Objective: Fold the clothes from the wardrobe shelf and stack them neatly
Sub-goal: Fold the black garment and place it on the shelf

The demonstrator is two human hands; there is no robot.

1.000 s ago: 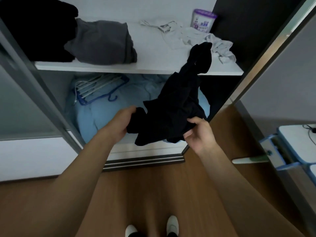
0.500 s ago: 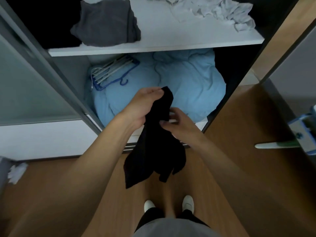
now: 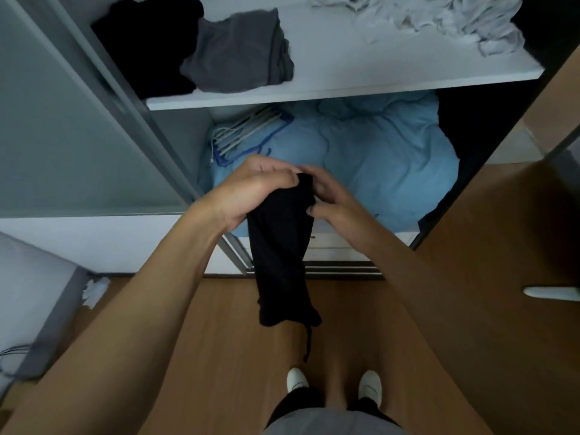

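The black cloth (image 3: 282, 262) hangs straight down, long and thin, above the floor. The left hand (image 3: 251, 189) and right hand (image 3: 334, 199) pinch its top end, close together.

Domestic setting, evidently a bedroom or dressing area. Observed: a wardrobe (image 3: 180, 136) with a sliding door (image 3: 62, 136), its white shelf (image 3: 314, 96) carrying a folded grey garment (image 3: 238, 54) and crumpled pale garments (image 3: 455, 23). Blue bedding (image 3: 392, 158) and hangers (image 3: 244, 133) lie beneath, above a wood-effect floor (image 3: 226, 324).
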